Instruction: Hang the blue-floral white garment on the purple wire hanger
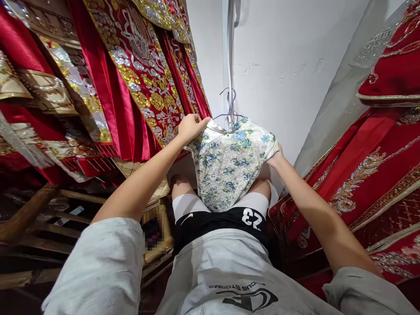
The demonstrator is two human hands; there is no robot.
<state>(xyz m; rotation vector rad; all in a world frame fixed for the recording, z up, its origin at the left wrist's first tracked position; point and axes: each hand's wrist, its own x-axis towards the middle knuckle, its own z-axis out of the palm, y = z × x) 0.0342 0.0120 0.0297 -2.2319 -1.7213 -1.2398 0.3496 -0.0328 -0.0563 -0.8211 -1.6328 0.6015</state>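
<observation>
A short floral dress [229, 162], cream with blue and yellow flowers, hangs on a purple wire hanger [229, 107] in front of a white wall. My left hand [190, 127] is closed on the dress's left shoulder. At the right sleeve, my right hand [276, 156] reaches behind the cloth; its fingers are hidden there. The hanger's hook sits against a white vertical strip on the wall.
Red garments with gold and silver embroidery [138, 65] hang close on the left. More red embroidered cloth [377, 175] fills the right. Wooden slats and a woven seat [154, 197] lie low on the left. My legs stand below the dress.
</observation>
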